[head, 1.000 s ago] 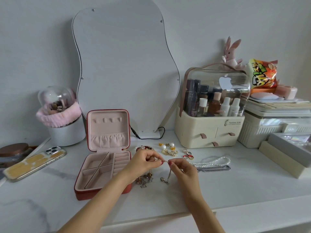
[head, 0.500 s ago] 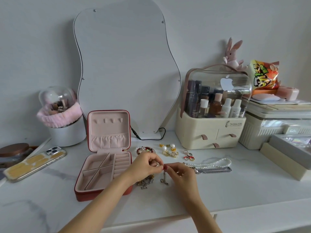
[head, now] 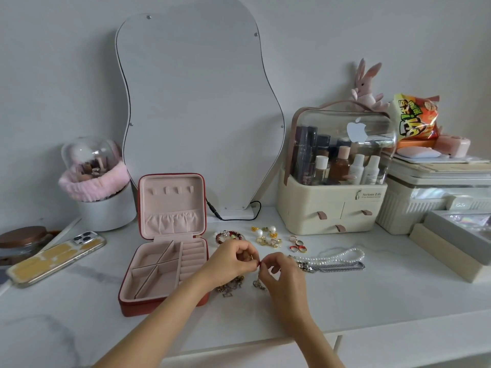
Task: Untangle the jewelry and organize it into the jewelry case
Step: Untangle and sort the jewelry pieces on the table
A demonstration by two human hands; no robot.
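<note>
White marble counter [head: 345, 301]: a tangled chain [head: 255, 274] is pinched between left hand [head: 233, 257] and right hand [head: 279, 272] beside the open, unfilled jewelry case [head: 164, 264]; links could be snapped if pulled hard.

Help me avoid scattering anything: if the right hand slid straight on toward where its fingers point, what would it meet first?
Probably the left hand: the right hand points left at it, fingertips nearly touching over the thin chain.
</note>
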